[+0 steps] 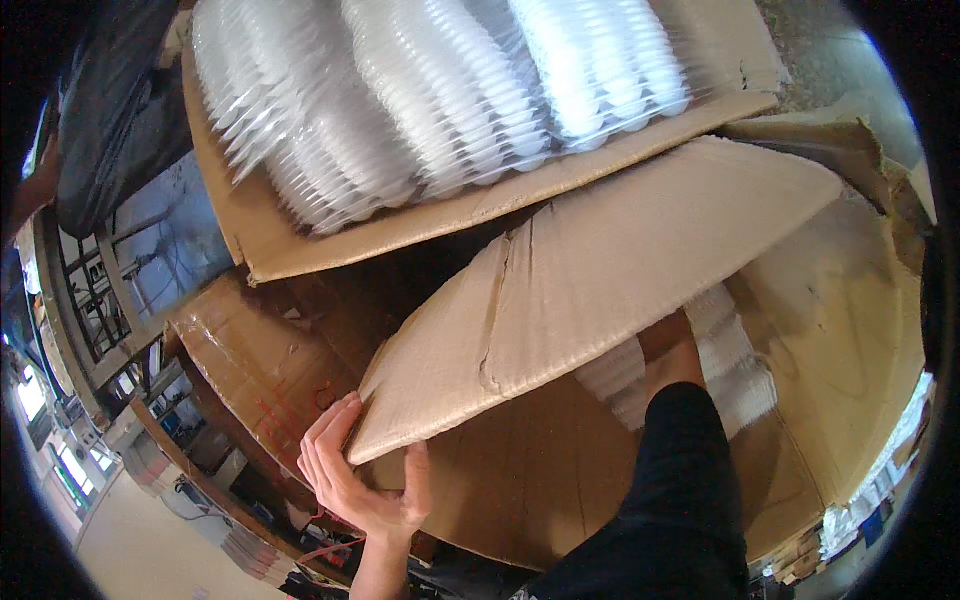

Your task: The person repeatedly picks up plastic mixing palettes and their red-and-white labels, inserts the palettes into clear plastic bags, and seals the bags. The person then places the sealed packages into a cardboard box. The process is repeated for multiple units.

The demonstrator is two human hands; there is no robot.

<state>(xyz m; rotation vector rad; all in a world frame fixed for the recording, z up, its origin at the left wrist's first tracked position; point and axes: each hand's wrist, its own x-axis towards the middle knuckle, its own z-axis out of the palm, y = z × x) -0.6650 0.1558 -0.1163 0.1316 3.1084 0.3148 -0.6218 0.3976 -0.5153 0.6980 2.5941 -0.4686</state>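
Note:
My left hand (372, 492) holds the near left corner of a bent cardboard sheet (590, 260), thumb on the near edge and fingers around the side. The sheet slants over a large open cardboard box (840, 330). My right arm, in a black sleeve, reaches beneath the sheet; only the wrist side of my right hand (672, 345) shows, and its fingers are hidden. Right beside that wrist lies a stack of whitish ridged plastic trays (738, 365) inside the box, partly covered by the sheet.
Beyond the sheet, several stacks of clear plastic trays (450, 100) stand on another piece of cardboard (520, 205). A torn box flap (820, 140) sticks out at the far right. Metal racking (100, 290) and a dark draped cloth (115, 130) are on the left.

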